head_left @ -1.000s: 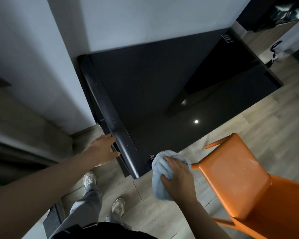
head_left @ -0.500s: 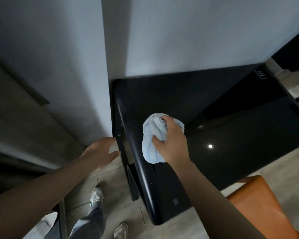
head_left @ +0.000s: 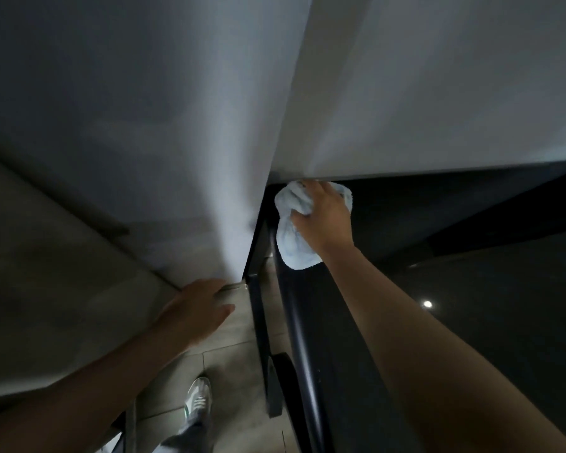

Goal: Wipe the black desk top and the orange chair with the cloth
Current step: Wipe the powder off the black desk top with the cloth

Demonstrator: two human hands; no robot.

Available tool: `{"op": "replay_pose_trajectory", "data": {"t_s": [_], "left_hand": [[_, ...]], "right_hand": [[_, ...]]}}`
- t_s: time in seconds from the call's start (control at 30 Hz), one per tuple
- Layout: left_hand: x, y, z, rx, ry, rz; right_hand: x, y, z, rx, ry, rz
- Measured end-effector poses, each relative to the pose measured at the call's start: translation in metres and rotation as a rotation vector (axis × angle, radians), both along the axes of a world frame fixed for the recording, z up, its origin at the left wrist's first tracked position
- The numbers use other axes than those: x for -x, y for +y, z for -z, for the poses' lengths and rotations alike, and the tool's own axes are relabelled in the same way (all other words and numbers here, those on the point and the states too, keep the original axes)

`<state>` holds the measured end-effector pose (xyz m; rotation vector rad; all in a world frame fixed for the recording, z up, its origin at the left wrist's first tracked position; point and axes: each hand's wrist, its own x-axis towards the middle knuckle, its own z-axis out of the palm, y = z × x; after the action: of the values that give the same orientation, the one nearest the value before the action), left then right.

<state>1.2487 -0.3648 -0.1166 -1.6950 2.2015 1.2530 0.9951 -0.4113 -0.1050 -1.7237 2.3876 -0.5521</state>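
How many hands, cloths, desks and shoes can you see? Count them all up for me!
Hands: 2, the left hand and the right hand
cloth: 1
desk: 1
shoe: 1
Total: 5

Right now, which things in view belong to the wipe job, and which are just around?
Job:
cloth
right hand, gripping the cloth
desk top, cloth at its far left corner

Just around:
left hand, open, holding nothing
wall
floor
shoe
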Motion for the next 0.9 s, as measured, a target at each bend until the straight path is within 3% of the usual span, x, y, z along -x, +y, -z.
{"op": "replay_pose_trajectory", "data": {"t_s": [0.4, 0.57, 0.9], "left_hand": [[-0.006, -0.019, 0.03, -0.057, -0.015, 0.066], [-0.004, -0.021, 0.032, -0.08, -0.015, 0.078], [-0.01, -0.006, 0.044, -0.033, -0.01, 0.08]], "right_hand": [[-0.008, -0.058, 0.043, -0.059, -0.016, -0.011], [-0.013, -0.058, 0.045, -0.176, -0.017, -0.004], [-0.016, -0.025, 0.052, -0.182, 0.07, -0.083]]}}
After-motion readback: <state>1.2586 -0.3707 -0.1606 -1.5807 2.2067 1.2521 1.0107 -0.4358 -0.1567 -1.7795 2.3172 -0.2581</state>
